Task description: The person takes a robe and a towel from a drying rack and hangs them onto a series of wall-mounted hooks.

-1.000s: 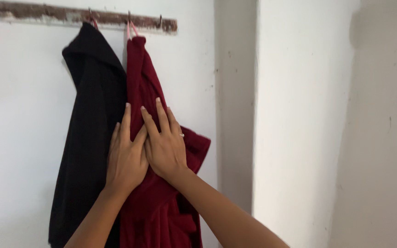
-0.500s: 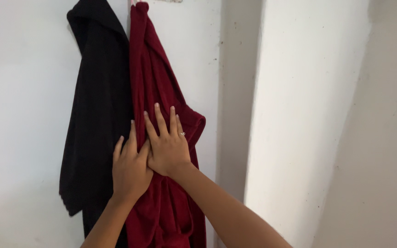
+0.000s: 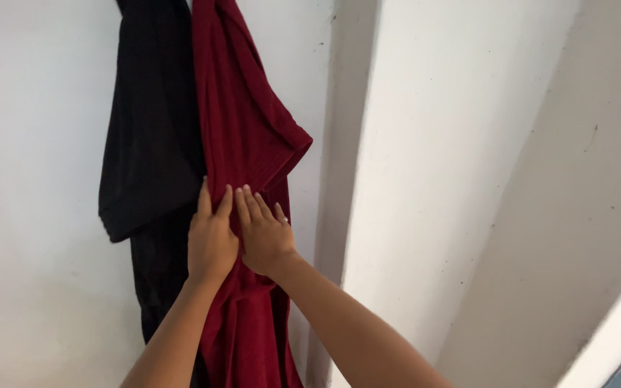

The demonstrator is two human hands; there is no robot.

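A dark red garment (image 3: 242,129) hangs flat against a white wall, and a black garment (image 3: 149,129) hangs just left of it. My left hand (image 3: 211,237) and my right hand (image 3: 266,236) lie side by side on the red cloth at about mid-height, palms pressed flat on it, fingers pointing up and close together. Neither hand grips a fold. A ring shows on my right hand. The hooks that carry both garments are out of view above the frame.
A white pillar (image 3: 425,179) juts out from the wall right of the red garment, forming a narrow corner. A pale sloping ledge (image 3: 612,330) crosses the bottom right corner.
Both hands have slid down the red garment, staying flat on it, with fingers drawn closer together. The view has dropped, so the wooden hook rail has left the frame.
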